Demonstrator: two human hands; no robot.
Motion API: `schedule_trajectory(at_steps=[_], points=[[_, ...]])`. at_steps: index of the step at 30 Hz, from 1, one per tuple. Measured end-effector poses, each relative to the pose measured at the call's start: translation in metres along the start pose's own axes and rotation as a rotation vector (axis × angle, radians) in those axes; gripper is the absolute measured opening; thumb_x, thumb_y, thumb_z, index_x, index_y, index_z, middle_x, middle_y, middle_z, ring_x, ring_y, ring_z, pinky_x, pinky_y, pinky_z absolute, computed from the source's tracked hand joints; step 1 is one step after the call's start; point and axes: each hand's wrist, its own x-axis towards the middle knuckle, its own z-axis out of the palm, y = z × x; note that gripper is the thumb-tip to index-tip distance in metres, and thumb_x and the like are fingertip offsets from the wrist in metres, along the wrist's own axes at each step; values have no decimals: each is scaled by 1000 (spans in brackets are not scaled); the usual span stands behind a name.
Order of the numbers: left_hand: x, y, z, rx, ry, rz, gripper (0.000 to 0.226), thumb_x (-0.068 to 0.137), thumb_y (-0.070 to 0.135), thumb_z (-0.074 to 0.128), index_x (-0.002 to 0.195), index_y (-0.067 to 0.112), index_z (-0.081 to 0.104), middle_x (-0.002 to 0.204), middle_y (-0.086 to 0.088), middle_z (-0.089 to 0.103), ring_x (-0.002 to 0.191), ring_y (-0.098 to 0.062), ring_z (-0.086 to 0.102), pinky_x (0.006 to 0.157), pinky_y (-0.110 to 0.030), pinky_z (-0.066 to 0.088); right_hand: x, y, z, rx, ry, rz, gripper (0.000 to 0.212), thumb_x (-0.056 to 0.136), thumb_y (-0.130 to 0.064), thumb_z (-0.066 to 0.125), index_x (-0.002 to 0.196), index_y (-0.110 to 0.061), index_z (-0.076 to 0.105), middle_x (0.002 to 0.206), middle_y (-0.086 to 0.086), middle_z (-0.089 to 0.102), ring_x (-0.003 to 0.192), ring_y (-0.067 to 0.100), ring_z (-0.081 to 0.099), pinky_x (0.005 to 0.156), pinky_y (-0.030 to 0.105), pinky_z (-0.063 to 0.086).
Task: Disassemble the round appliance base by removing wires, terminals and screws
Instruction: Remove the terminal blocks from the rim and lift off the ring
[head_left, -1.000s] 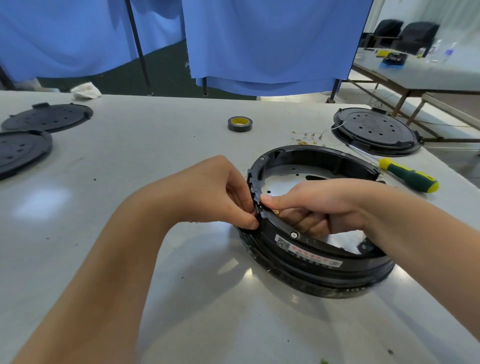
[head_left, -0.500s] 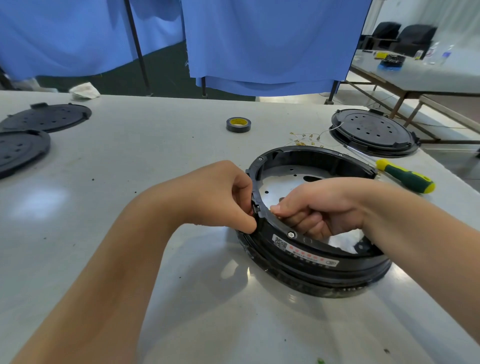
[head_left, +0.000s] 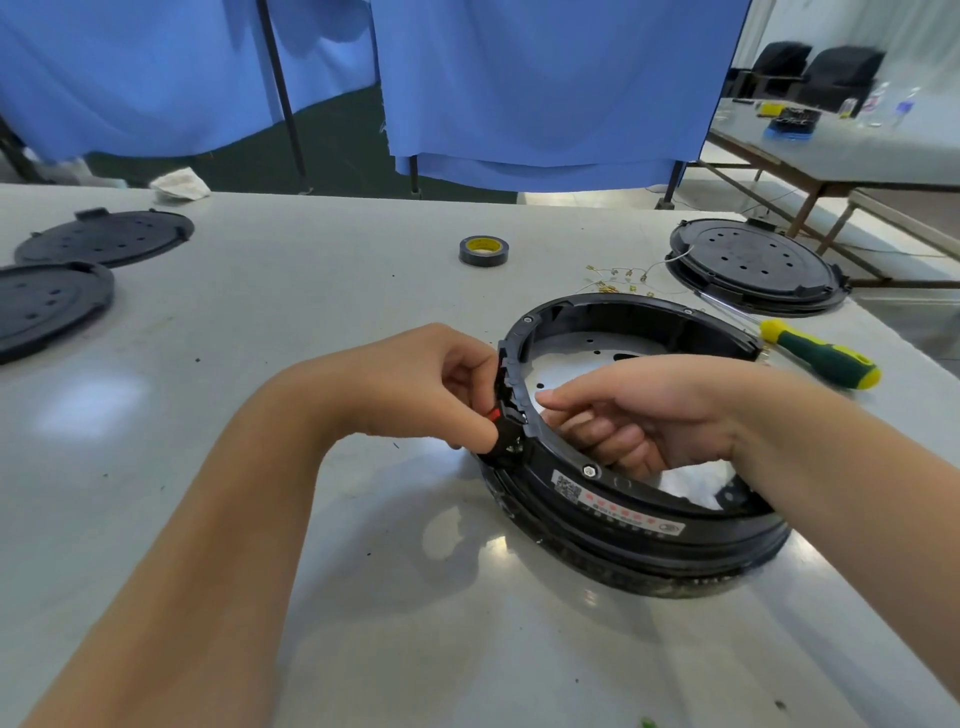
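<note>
The desk (head_left: 260, 519) carries the round appliance base (head_left: 639, 499) at centre right. Inside it, my right hand (head_left: 639, 410) curls, its grip hidden by the rim. Outside, my left hand (head_left: 415, 384) pinches a small black-and-red part (head_left: 503, 423), hard to make out.

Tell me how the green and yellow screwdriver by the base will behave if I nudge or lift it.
The green and yellow screwdriver lies flat on the white table; its rounded handle would probably roll if nudged. It looks rigid, likely handle-heavy. The ribbed-looking handle should resist slipping.
</note>
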Motion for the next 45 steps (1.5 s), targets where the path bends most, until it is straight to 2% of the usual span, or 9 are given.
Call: schedule_trajectory(at_steps=[4, 6, 11, 15, 23, 30, 34, 39, 45], points=[[-5, -3, -10, -112, 26, 38, 18, 63, 11, 67, 56, 21, 53, 60, 0, 59, 57, -11, 58, 54, -17, 46, 2, 1, 2, 16, 110, -102, 26, 95, -33, 50, 83, -14, 63, 47, -9, 31, 34, 3, 22, 32, 12, 18], [-6, -5, -13, -240, 73, 94, 18, 63, 10, 68, 58, 20, 55, 60, -2, 60, 55, -12, 56, 53, -20, 46, 5, 0, 1, 10, 189, -232, 25, 94, -33, 52, 93, -11, 63, 49, -7, 34, 36, 5, 26, 33, 15, 22], [7, 3, 3, -452, 322, 194, 15, 64, 15, 73, 68, 15, 58, 63, 3, 62, 57, -11, 55, 53, -20, 44, 5, -6, -1, 219, 242, -582, 24, 79, -39, 68, 87, -16, 66, 73, -1, 63, 58, 10, 60, 49, 22, 49], [18, 14, 26, -376, 517, 177, 16, 69, 23, 77, 76, 15, 65, 91, 1, 71, 86, -23, 68, 83, -45, 55, 1, -4, -5, 270, 233, -712, 11, 75, -32, 69, 76, -21, 72, 88, 6, 73, 78, 16, 71, 63, 23, 54], [35, 2, 44, -320, 526, 98, 45, 78, 54, 53, 119, 36, 54, 125, 15, 55, 122, 1, 46, 107, -35, 38, -15, -8, -12, 130, 518, -714, 17, 82, -34, 68, 76, -19, 69, 67, -4, 68, 53, 5, 56, 50, 17, 48], [47, -18, 54, -335, 512, 71, 53, 81, 15, 61, 124, 39, 42, 119, 27, 48, 105, 19, 46, 79, -7, 37, -56, -6, -58, -130, 794, -741, 15, 77, -25, 76, 82, -13, 68, 76, 7, 72, 58, 14, 65, 55, 21, 55], [50, -17, 56, -401, 521, 64, 58, 79, 12, 60, 125, 41, 40, 120, 22, 50, 105, 9, 51, 78, -14, 43, -56, 19, -101, -460, 1080, -620, 9, 81, -27, 73, 82, -21, 67, 77, -3, 69, 68, 13, 63, 67, 29, 52], [48, -15, 56, -405, 611, 73, 57, 65, 20, 55, 119, 35, 48, 117, 14, 57, 107, -3, 56, 87, -27, 46, -34, 56, -146, -324, 1306, -497, 13, 82, -32, 71, 82, -20, 67, 80, -3, 67, 76, 14, 62, 71, 34, 51], [43, -18, 48, -438, 680, 59, 52, 62, 15, 56, 109, 36, 55, 112, 8, 64, 106, -13, 61, 86, -33, 51, 0, 85, -159, -61, 1295, -424, 11, 80, -26, 74, 74, -18, 69, 76, 5, 70, 76, 24, 66, 76, 43, 57]])
